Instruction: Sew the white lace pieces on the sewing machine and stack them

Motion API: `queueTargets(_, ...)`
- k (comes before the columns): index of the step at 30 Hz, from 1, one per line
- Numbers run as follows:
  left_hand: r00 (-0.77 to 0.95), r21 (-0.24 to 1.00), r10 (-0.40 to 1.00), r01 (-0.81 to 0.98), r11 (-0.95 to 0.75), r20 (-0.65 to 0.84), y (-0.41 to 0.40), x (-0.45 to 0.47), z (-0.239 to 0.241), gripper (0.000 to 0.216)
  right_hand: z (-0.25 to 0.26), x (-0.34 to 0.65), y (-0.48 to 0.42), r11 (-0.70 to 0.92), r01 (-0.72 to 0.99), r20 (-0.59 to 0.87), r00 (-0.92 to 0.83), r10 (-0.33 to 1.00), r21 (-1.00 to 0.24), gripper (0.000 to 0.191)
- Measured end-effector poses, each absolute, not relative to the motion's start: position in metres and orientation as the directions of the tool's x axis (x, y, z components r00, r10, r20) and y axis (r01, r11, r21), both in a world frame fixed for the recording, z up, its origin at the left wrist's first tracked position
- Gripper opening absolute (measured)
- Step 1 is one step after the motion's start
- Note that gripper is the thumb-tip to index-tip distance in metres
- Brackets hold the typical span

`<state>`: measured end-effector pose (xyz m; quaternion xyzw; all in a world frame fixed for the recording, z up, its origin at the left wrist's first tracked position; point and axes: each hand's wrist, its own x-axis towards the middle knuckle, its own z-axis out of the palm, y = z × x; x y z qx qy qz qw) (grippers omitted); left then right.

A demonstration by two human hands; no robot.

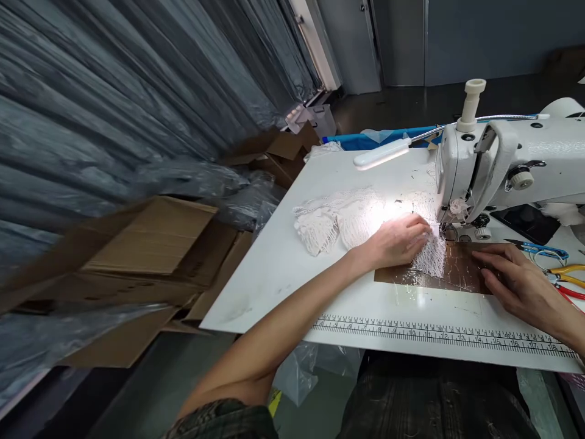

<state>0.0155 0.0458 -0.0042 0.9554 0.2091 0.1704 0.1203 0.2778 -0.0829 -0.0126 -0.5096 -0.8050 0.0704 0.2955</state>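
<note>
White lace fabric [430,255] lies under the needle area of a white sewing machine [461,164], with more of it bunched to the left on the table. My left hand [402,239] has its fingers bent together on the lace, just left of the needle; the fingertips are partly hidden. On the brown plate [461,268] in front of the machine rests my right hand [514,277], its fingers stretched out and apart from the lace. Thread ends are scattered over the plate.
A lit lamp [382,155] on a flexible neck shines on the work. Blue-handled snips [543,249] and yellow-handled pliers [569,271] lie at the right. A printed ruler [429,334] runs along the table's front edge. Opened cardboard boxes [150,238] stand at the left.
</note>
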Motion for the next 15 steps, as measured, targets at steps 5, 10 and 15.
queueTargets(5,0.898,0.417,0.346,0.214,-0.883,0.273,0.025,0.012,-0.010,0.019,-0.008,0.267,-0.074,0.508,0.735,0.374,-0.362,0.854,-0.449,0.030)
queueTargets(10,0.855,0.453,0.424,0.264,-0.852,0.300,0.021,0.013,-0.011,0.018,-0.002,0.252,-0.060,0.545,0.678,0.272,-0.476,0.837,-0.493,0.028)
queueTargets(15,0.822,0.477,0.475,0.296,-0.828,0.315,0.016,0.012,-0.009,0.016,-0.003,0.238,-0.049,0.568,0.658,0.200,-0.550,0.811,-0.495,0.022)
